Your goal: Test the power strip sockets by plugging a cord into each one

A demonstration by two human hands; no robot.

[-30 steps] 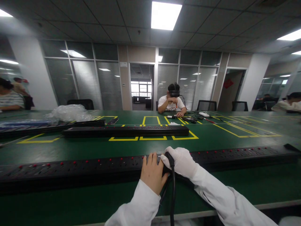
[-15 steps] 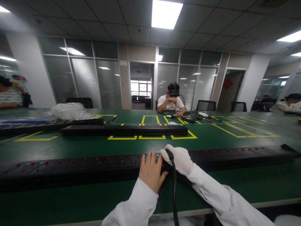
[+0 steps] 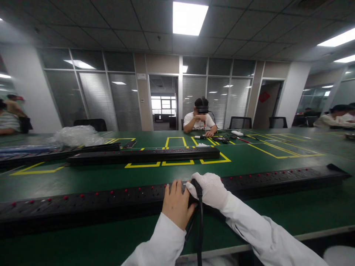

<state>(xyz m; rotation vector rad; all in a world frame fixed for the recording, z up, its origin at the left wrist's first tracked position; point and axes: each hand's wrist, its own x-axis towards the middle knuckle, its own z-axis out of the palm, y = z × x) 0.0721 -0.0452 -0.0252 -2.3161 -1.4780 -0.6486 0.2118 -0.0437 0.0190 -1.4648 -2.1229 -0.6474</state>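
A long black power strip (image 3: 111, 205) with a row of red dots lies across the green table in front of me. My bare left hand (image 3: 176, 204) rests on its middle, fingers spread on the top face. In a white glove, my right hand (image 3: 208, 188) grips a black plug (image 3: 197, 187) at the strip, just right of my left hand. From the plug a thick black cable (image 3: 200, 229) hangs down past the table's front edge. Whether the plug sits in a socket is hidden by my fingers.
A second black strip (image 3: 144, 155) lies farther back, near yellow tape outlines. Clear plastic wrap (image 3: 79, 136) and more strips are at the left. A person (image 3: 200, 118) sits across the table by cables (image 3: 226, 139). Other people sit at both sides.
The view has shifted slightly. My right hand and the plug have tilted a little, the plug now more upright and more visible. My left hand stays on the strip.
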